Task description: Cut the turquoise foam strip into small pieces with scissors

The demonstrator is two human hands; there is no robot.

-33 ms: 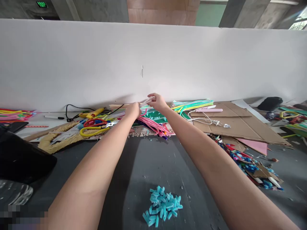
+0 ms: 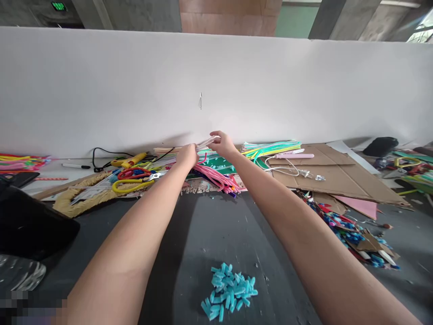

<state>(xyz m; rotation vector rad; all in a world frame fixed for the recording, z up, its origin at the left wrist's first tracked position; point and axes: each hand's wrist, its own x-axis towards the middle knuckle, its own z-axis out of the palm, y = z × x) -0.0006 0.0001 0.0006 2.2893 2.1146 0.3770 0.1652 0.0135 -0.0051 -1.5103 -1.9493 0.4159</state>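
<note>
Both arms stretch to the back of the table. My left hand (image 2: 187, 155) is closed around one end of a thin bundle of white pipe cleaners (image 2: 205, 143). At the bundle's other end, my right hand (image 2: 223, 145) pinches the strands between thumb and fingers. Below the hands lie pink pipe cleaners (image 2: 216, 177) on a green sheet (image 2: 221, 163) dotted with small pale teal bits. Nearer to me, a heap of short teal fuzzy pieces (image 2: 233, 286) rests on the dark tabletop (image 2: 203, 230).
Left of the hands are scissors (image 2: 131, 186), a yellow glue gun (image 2: 130, 160) and a black container (image 2: 30, 221). To the right are green and white pipe cleaners (image 2: 274, 148), a pink corded tool (image 2: 294, 155), cardboard (image 2: 324, 176) and scraps (image 2: 352, 234). A white partition (image 2: 135, 85) stands behind.
My right hand has shifted very slightly to the right with the white pipe cleaners. Everything else looks the same.
</note>
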